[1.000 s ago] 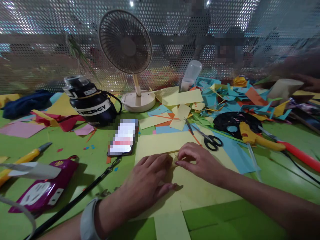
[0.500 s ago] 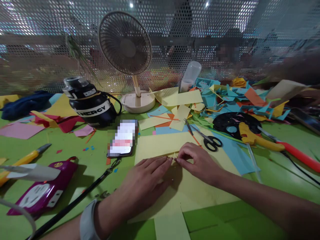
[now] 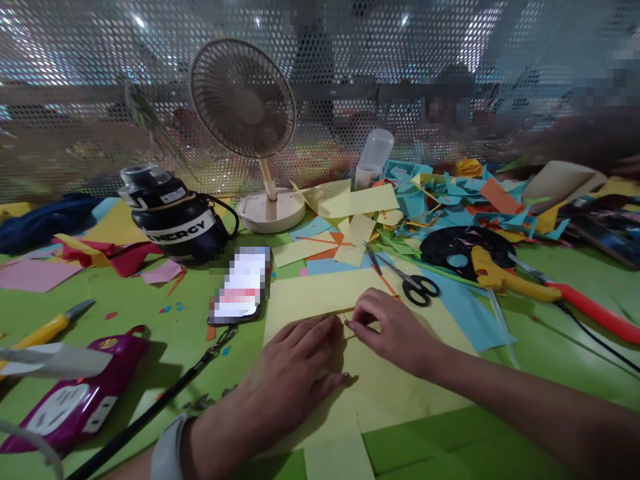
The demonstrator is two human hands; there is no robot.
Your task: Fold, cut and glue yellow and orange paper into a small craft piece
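Note:
Pale yellow paper (image 3: 400,393) lies on the green table, with a raised folded strip (image 3: 310,308) across it. My left hand (image 3: 295,367) rests flat on the sheet just below that strip. Its fingers are stretched out together, and the thumb is spread toward me. Beside its fingertips, my right hand (image 3: 393,330) is closed in a pinch on a small piece of yellow paper (image 3: 349,328). The right fingers partly cover this piece, so its full shape is hidden. Black-handled scissors (image 3: 417,287) lie half opened beyond my right hand.
A phone (image 3: 240,287) with a lanyard lies left of the paper. A fan (image 3: 273,210) and a black bottle (image 3: 183,230) stand behind. To the right are a yellow glue gun (image 3: 490,270) and a red-handled tool (image 3: 597,310). Paper scraps (image 3: 445,200) are heaped at the back.
My left thumb has swung away from its fingers, toward me. The right hand stays pinched at the same spot on the paper. The whole view has shifted slightly.

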